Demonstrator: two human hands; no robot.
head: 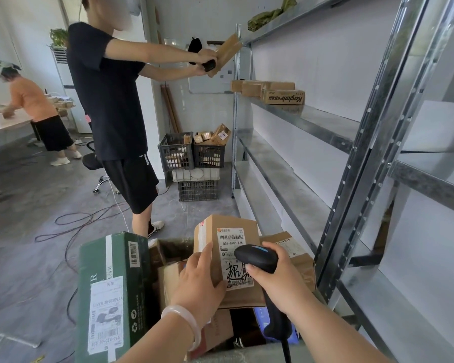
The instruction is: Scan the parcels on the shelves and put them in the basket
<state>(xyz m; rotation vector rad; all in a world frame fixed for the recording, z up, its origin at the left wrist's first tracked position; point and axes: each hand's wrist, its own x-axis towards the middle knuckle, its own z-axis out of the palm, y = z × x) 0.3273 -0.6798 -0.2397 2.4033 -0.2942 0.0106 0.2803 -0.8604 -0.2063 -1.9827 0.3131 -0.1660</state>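
Note:
A brown cardboard parcel (231,231) with a white shipping label lies on top of a heap of parcels in the basket in front of me. My left hand (198,281) rests on its left side, fingers straight against the cardboard. My right hand (275,279) grips a black barcode scanner (256,258), whose head hovers over the label. A tall green box (110,292) stands at the left of the heap. Another brown parcel (294,252) lies behind the scanner. The basket itself is hidden under the parcels.
A metal shelf unit (312,121) runs along the right, with three brown boxes (278,93) on one level. A person in black (110,100) stands just ahead, holding a parcel. Stacked black crates (192,158) stand by the far wall. Cables (71,231) lie on the floor.

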